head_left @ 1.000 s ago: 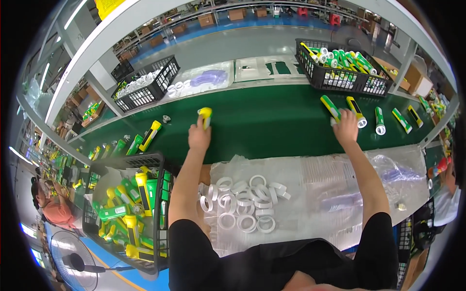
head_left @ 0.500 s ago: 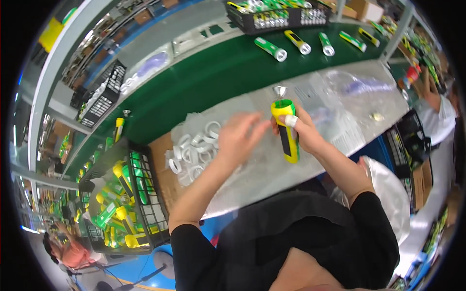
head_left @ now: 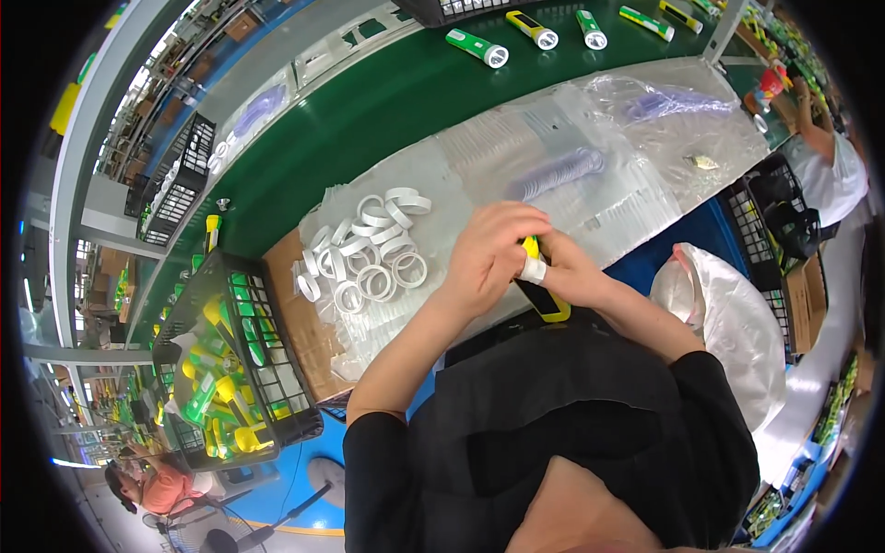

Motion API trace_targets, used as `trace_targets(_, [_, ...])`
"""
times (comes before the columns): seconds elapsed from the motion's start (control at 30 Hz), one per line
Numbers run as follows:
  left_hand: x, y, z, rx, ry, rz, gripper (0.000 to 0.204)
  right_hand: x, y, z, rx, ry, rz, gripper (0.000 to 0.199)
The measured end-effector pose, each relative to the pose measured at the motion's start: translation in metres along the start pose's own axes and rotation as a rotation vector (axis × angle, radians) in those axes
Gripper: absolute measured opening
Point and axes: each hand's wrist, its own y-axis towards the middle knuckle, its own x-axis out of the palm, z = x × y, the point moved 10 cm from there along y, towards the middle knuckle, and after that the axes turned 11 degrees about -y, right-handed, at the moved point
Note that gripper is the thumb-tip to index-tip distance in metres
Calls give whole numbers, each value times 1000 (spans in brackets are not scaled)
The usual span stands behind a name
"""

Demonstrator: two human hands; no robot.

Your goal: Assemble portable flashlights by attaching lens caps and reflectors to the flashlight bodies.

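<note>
Head view: green conveyor belt [head_left: 369,120] runs along the far side, more flashlights [head_left: 477,48] on it. Surface [head_left: 590,166] under clear plastic sheet, pile of white rings [head_left: 369,249] left of centre. Black wire basket [head_left: 235,359] of yellow-green parts near left. Left hand [head_left: 489,253] and right hand [head_left: 564,269] both closed around a yellow-black flashlight [head_left: 539,286], held near the chest, white ring at its head. Looks rigid, light, smooth plastic; best gripped mid-barrel. Factory hall, another worker far right.
</note>
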Motion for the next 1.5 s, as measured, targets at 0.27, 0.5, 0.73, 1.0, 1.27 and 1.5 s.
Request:
trace_targets(0.27, [-11, -11, -76, -229, -127, 284, 43, -35, -8, 28, 171, 396, 244, 43])
trace_targets(0.5, [-1, -20, -143, -281, 448, 26, 57, -55, -14, 30, 167, 365, 268, 47])
trace_targets(0.73, [-22, -3, -58, -162, 68, 146, 42, -39, 2, 18, 135, 319, 124, 53])
trace_targets(1.0, [-24, -18, -15, -17, 252, 94, 37, 4, 30, 4, 71, 320, -71, 55])
trace_targets(1.27, [-47, -13, -28, 28, 206, 151, 26, 21, 58, 21, 173, 520, 36, 43])
trace_targets(1.5, [-174, -28, -103, -500, 385, 118, 31, -14, 96, 11, -31, 380, 68, 58])
